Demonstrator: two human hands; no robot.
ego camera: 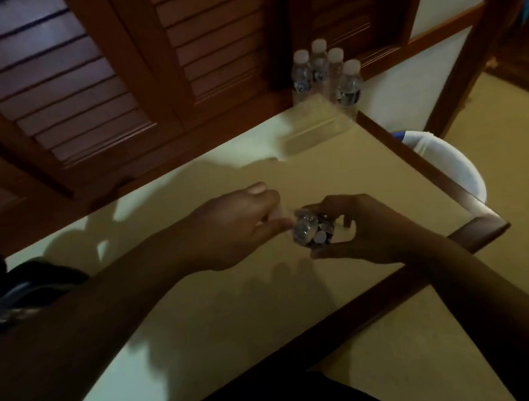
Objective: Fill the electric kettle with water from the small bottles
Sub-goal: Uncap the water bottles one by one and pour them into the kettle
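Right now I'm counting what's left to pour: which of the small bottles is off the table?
The bottle held between the left hand and right hand; the four capped bottles stand together at the table's far corner.

left hand (236,227): bare | right hand (364,231): bare | forearms: bare, no sleeves visible

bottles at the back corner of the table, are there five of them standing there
No, four capped bottles stand clustered at the far corner of the table; a fifth bottle is held between the left hand and the right hand.

bottle labels (349,96) blurred, nothing legible
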